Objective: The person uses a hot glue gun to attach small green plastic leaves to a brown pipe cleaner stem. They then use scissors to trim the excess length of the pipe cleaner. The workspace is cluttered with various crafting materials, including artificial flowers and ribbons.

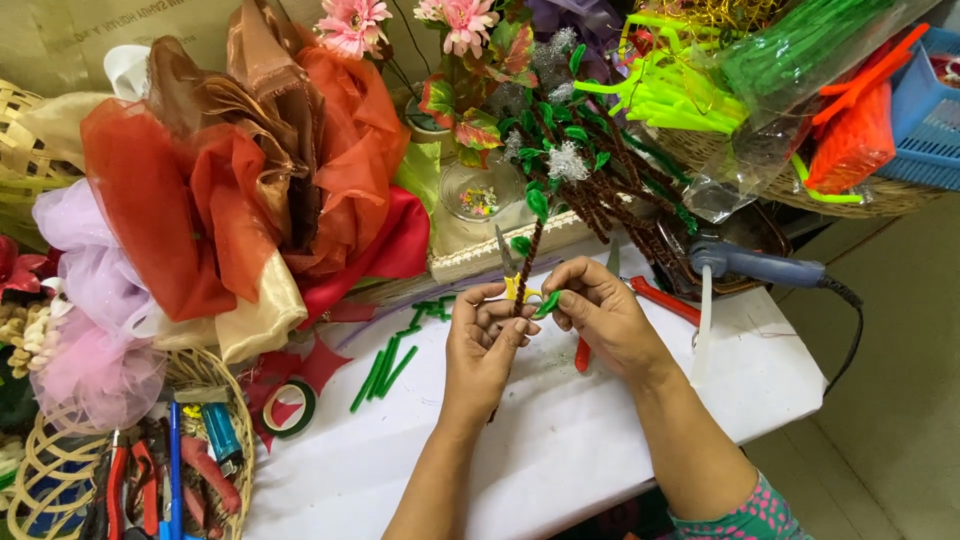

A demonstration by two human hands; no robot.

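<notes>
My left hand (485, 340) grips a brown pipe-cleaner stem (530, 250) that rises toward a bunch of brown stems with green loops and silver tufts (570, 160). My right hand (600, 310) pinches a small green pipe-cleaner loop (546, 303) against that stem, just beside my left fingers. Small scissors with yellow handles (510, 265) lie on the white table right behind my hands. Several short green pipe-cleaner pieces (390, 360) lie on the white table (560, 440) to the left of my left hand.
A blue glue gun (755, 265) lies at the right with its cord running off the table. Red pliers (660, 298) sit behind my right hand. Orange, brown and pink fabric (230, 190) piles up at the left; a wicker basket of tools (130, 470) and a tape roll (288, 408) lie nearby.
</notes>
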